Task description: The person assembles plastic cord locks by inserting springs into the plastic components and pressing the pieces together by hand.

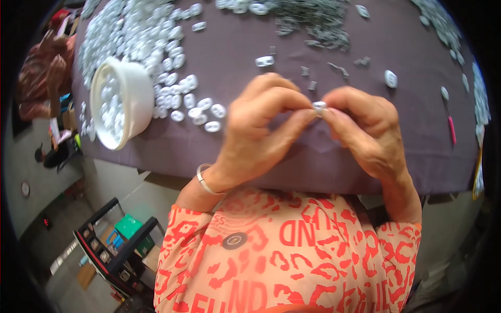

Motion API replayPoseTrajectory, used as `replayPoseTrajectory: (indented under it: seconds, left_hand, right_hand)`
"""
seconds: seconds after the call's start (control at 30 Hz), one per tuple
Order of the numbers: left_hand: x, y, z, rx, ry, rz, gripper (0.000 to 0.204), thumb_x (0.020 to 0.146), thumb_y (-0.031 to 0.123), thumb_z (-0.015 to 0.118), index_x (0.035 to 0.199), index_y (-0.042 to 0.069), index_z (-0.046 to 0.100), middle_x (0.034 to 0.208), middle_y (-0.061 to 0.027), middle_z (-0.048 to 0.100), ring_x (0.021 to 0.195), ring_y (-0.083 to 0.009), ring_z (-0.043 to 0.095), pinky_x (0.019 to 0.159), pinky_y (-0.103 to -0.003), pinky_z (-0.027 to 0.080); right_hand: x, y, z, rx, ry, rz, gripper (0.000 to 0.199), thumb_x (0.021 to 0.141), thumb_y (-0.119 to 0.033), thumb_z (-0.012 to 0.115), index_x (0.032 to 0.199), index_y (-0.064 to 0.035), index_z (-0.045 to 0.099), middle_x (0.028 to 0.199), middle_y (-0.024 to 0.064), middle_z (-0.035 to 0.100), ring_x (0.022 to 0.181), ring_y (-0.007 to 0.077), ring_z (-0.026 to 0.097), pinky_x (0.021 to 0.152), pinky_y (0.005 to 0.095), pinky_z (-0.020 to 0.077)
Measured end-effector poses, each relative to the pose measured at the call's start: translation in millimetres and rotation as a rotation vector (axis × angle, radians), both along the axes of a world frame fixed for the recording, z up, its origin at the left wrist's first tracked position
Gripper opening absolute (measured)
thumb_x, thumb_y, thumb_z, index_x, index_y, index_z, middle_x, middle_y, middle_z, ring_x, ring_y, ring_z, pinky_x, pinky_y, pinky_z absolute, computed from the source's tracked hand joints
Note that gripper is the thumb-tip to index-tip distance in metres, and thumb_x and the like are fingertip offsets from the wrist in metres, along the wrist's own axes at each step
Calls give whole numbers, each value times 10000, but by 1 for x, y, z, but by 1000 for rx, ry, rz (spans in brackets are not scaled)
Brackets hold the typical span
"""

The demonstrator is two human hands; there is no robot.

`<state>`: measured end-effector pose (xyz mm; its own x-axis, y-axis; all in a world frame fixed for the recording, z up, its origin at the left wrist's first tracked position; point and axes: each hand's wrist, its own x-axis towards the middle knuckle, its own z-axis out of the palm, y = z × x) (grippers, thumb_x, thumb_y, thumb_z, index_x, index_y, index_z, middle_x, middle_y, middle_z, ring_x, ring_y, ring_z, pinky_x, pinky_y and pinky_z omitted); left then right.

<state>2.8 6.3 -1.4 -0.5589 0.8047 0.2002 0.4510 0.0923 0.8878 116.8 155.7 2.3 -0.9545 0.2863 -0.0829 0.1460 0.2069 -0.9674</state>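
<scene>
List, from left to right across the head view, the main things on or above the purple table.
White bowl of white parts → loose white plastic pieces → left hand → small white part pinched between both hands → right hand → pink-handled tool.

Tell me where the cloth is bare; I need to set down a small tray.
Bare cloth lies between the white pieces by the bowl and the grey metal parts; another patch sits right of the right hand, before the pink pen. The left and far edges are crowded.
</scene>
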Motion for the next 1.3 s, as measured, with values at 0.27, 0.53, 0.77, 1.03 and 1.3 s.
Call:
replayPoseTrajectory:
  seconds: [0.27, 0.53, 0.77, 1.03, 1.3]
  left_hand:
    - [-3, -1, -11, 104, -8, -58, 128, 716, 0, 708, 814, 10, 627, 817, -75, 600, 724, -176, 572, 622, -270, 454]
    - [-37, -23, 5, 22, 425, 200, 119, 698, 85, 723, 775, 53, 638, 790, -52, 608, 781, -232, 541, 700, -335, 441]
    - [-54, -82, 2, -295, 508, 219, 198, 638, 116, 764, 787, 73, 642, 820, -53, 607, 835, -238, 543, 718, -342, 451]
    - [-40, -66, -2, -308, 665, 225, 222, 626, 98, 766, 792, 83, 619, 792, -39, 582, 788, -235, 546, 653, -332, 467]
    - [-10, -37, -1, -152, 219, 137, 170, 678, 4, 714, 825, 39, 635, 779, -83, 605, 698, -230, 598, 601, -304, 496]
  right_hand:
    - [3, 0, 8, -232, -140, -20, 74, 870, -52, 582, 836, 9, 606, 607, -16, 531, 516, 27, 449, 456, 196, 347]
    - [2, 2, 3, -382, -37, -167, 118, 881, -99, 600, 893, 17, 614, 600, -38, 514, 491, 23, 429, 436, 179, 333]
    - [2, -2, 1, -296, 6, -118, 118, 894, -78, 571, 925, 31, 600, 599, -20, 506, 467, 33, 402, 421, 191, 310]
    - [5, -3, 6, -308, 8, -129, 107, 878, -100, 603, 868, 6, 613, 615, -49, 509, 520, 13, 427, 451, 176, 339]
    - [8, -4, 8, -185, 37, -77, 92, 889, -74, 577, 900, 11, 608, 634, -49, 507, 528, 5, 424, 451, 168, 329]
